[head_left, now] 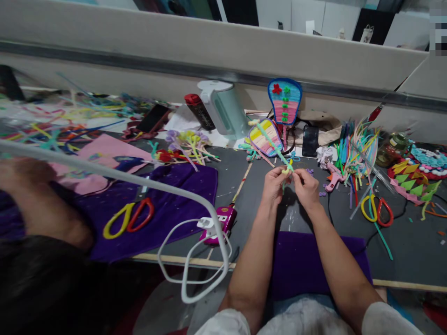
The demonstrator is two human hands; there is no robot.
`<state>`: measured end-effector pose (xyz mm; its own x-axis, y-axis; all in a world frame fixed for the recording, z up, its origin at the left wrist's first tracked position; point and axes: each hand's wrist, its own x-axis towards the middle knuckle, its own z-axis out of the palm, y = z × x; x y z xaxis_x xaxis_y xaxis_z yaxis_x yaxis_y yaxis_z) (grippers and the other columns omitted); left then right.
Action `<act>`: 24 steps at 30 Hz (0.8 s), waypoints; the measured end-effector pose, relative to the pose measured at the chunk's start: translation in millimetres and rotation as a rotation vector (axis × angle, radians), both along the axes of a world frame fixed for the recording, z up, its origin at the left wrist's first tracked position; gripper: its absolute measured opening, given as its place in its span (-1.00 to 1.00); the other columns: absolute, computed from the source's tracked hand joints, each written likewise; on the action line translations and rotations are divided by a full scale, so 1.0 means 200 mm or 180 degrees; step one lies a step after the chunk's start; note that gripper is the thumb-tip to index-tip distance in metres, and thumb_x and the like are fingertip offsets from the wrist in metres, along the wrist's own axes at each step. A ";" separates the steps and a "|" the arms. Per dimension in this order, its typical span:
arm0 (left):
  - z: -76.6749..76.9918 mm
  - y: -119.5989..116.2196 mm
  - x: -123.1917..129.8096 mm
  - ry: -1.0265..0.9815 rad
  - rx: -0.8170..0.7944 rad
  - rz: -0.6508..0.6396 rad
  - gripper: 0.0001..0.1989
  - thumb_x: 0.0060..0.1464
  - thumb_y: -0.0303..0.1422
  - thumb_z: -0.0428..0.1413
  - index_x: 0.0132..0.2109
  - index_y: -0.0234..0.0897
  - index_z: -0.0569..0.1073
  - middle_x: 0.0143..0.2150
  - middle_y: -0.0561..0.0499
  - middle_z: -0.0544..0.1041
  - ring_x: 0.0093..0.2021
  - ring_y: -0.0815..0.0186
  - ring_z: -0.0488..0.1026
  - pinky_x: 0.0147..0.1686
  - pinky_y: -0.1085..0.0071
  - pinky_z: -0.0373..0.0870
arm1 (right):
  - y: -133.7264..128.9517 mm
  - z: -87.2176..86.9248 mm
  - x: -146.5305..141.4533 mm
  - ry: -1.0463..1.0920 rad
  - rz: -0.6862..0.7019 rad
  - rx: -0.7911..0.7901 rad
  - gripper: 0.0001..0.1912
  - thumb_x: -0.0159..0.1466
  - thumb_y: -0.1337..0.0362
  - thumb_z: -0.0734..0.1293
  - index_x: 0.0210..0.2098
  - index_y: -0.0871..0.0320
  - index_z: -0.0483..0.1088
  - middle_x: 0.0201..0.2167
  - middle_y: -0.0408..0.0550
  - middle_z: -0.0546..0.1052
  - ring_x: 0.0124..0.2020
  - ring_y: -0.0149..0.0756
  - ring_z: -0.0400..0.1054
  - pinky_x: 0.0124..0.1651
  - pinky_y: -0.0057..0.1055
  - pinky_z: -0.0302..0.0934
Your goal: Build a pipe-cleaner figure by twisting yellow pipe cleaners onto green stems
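Observation:
My left hand (273, 185) is closed, its fingertips pinching a yellow and light green pipe-cleaner piece (287, 168) above the grey table. My right hand (306, 187) is closed on the same piece from the other side, fingertips nearly touching the left ones. A long pale green stem (270, 141) runs from the piece up and to the left. Behind it lies a yellow, pink and white striped fan shape (266, 138). Farther back stands a blue and pink fan shape (285, 101) with a red flower and green bits.
Scissors (377, 211) and a pipe-cleaner bundle (359, 149) are at right. A pink glue gun (334, 179) lies nearer. A kettle (226, 109) stands behind. At left are a power strip (223, 223), a white curved bar (139, 179), scissors (131, 218) and another person's arm (52, 209).

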<state>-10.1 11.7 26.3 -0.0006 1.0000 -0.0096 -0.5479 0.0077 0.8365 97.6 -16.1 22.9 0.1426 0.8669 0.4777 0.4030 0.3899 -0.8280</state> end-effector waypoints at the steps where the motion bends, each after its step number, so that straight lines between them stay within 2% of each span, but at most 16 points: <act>1: 0.00 0.00 0.00 -0.0003 0.0019 -0.0024 -0.69 -0.39 -0.32 0.40 -0.51 -0.36 0.45 -0.54 0.09 0.42 -0.59 0.53 0.26 -0.57 0.55 0.21 | 0.00 0.00 0.00 0.0065 0.0023 -0.0040 -0.80 0.27 0.18 0.22 -0.38 0.10 0.42 -0.47 -0.12 0.51 -0.46 -0.36 0.36 -0.27 -0.39 0.25; 7: 0.01 -0.01 -0.01 0.0043 0.0064 -0.0196 -0.66 -0.38 -0.26 0.41 -0.49 -0.34 0.46 -0.55 0.10 0.42 -0.58 0.49 0.30 -0.54 0.52 0.27 | 0.00 0.04 -0.01 0.1334 0.0600 -0.0765 -0.80 0.18 0.11 0.32 -0.41 0.12 0.41 -0.62 -0.23 0.41 -0.67 -0.48 0.20 -0.59 -0.51 0.11; 13: 0.00 -0.02 -0.03 -0.0132 -0.0080 -0.0532 -0.59 -0.44 -0.25 0.44 -0.42 -0.34 0.46 -0.55 0.10 0.43 -0.60 0.48 0.31 -0.58 0.52 0.26 | 0.00 0.07 -0.01 0.2190 0.1151 -0.1312 -0.76 0.05 0.11 0.42 -0.47 0.15 0.39 -0.69 -0.28 0.37 -0.74 -0.57 0.10 -0.70 -0.57 -0.04; 16: -0.01 -0.02 -0.03 -0.0140 -0.0108 -0.0647 -0.60 -0.39 -0.24 0.43 -0.42 -0.34 0.46 -0.58 0.10 0.41 -0.62 0.47 0.30 -0.60 0.51 0.24 | 0.00 0.07 -0.01 0.2322 0.1302 -0.1493 -0.75 0.04 0.11 0.42 -0.47 0.15 0.37 -0.68 -0.28 0.37 -0.75 -0.57 0.10 -0.71 -0.57 -0.04; 18: -0.01 -0.02 -0.02 -0.0117 -0.0079 -0.0509 -0.61 -0.36 -0.23 0.42 -0.43 -0.33 0.45 -0.59 0.11 0.40 -0.64 0.48 0.28 -0.61 0.51 0.22 | 0.00 0.06 -0.02 0.2167 0.1155 -0.1392 -0.74 0.07 0.08 0.40 -0.43 0.14 0.37 -0.65 -0.26 0.40 -0.71 -0.53 0.18 -0.69 -0.56 0.04; 20: -0.02 -0.01 -0.01 -0.0088 -0.0011 -0.0188 -0.62 -0.34 -0.22 0.42 -0.42 -0.34 0.46 -0.57 0.11 0.41 -0.61 0.49 0.28 -0.58 0.51 0.23 | 0.01 0.05 -0.03 0.1843 0.0833 -0.1120 -0.73 0.09 0.07 0.39 -0.33 0.13 0.38 -0.56 -0.21 0.46 -0.59 -0.44 0.32 -0.59 -0.51 0.20; 22: -0.02 0.00 0.00 -0.0032 0.0112 0.0245 -0.63 -0.34 -0.23 0.41 -0.40 -0.34 0.49 -0.51 0.09 0.45 -0.54 0.48 0.33 -0.47 0.50 0.29 | 0.01 0.04 -0.02 0.1386 0.0441 -0.0693 -0.70 0.12 0.08 0.39 -0.22 0.11 0.40 -0.40 -0.13 0.53 -0.39 -0.34 0.43 -0.39 -0.43 0.34; 24: -0.03 0.00 0.02 0.0098 0.0252 0.0620 -0.66 -0.31 -0.24 0.40 -0.37 -0.32 0.51 -0.45 0.07 0.48 -0.46 0.45 0.37 -0.35 0.48 0.32 | 0.01 0.03 -0.01 0.0890 0.0088 -0.0225 -0.70 0.15 0.11 0.38 -0.17 0.11 0.42 -0.27 -0.06 0.54 -0.24 -0.29 0.44 -0.21 -0.35 0.35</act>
<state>-6.1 12.3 21.0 -0.1929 0.9786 0.0719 -0.5068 -0.1621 0.8467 95.2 -14.8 29.6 0.2362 0.9021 0.3612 0.1452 0.3348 -0.9310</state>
